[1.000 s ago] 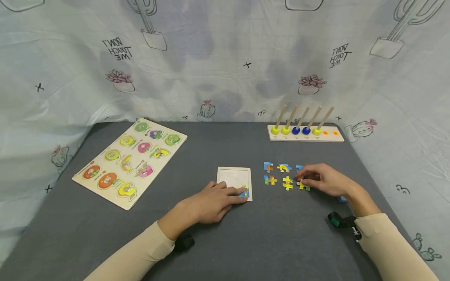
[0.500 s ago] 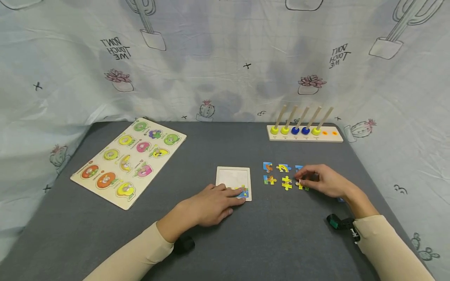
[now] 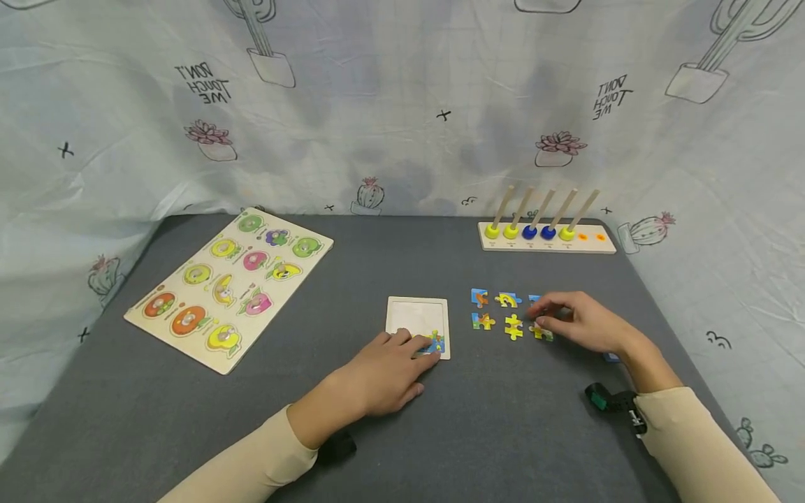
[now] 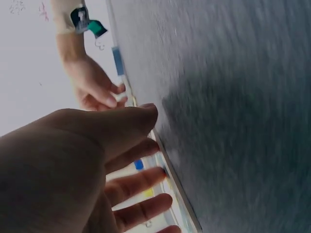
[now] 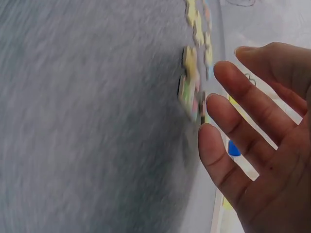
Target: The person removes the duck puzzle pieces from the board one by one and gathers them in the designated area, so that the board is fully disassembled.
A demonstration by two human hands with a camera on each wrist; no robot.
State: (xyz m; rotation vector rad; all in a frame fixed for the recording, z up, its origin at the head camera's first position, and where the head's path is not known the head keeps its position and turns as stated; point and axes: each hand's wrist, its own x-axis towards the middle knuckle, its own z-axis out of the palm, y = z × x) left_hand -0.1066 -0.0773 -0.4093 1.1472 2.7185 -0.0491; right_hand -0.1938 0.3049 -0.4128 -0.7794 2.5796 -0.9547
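Right hand point(image 3: 588, 323): fingers loosely bent and parted, thumb clear of the forefinger, at the right end of the loose puzzle pieces point(image 3: 513, 327); whether a fingertip touches one I cannot tell. Left hand point(image 3: 386, 374): fingers extended, forefinger and middle finger resting over the lower right of a square wooden tray point(image 3: 411, 314), thumb held apart. Beneath both, I list one table point(image 3: 352, 279), covered in plain dark grey cloth, dimmed by shadow near each palm in the wrist views. Far right: a pale peg board point(image 3: 547, 246), five upright pegs, yellow and blue rings at their feet, two orange spots. Far left: a pale fruit board point(image 3: 250, 327), laid at a slant, twelve bright fruit shapes. Behind and around: a creased whitish backdrop point(image 3: 402, 84), printed with potted cacti, succulents and mirrored lettering. The pieces themselves: thin, knobbed, glossy in colour, six in two rows of three just right of the tray, chiefly yellow and blue with orange and green, the upper right one partly covered by the hand. Within the raised rim I note a fitted section point(image 3: 437, 342), blue and yellow, in the lower right corner, partly under the left fingers.
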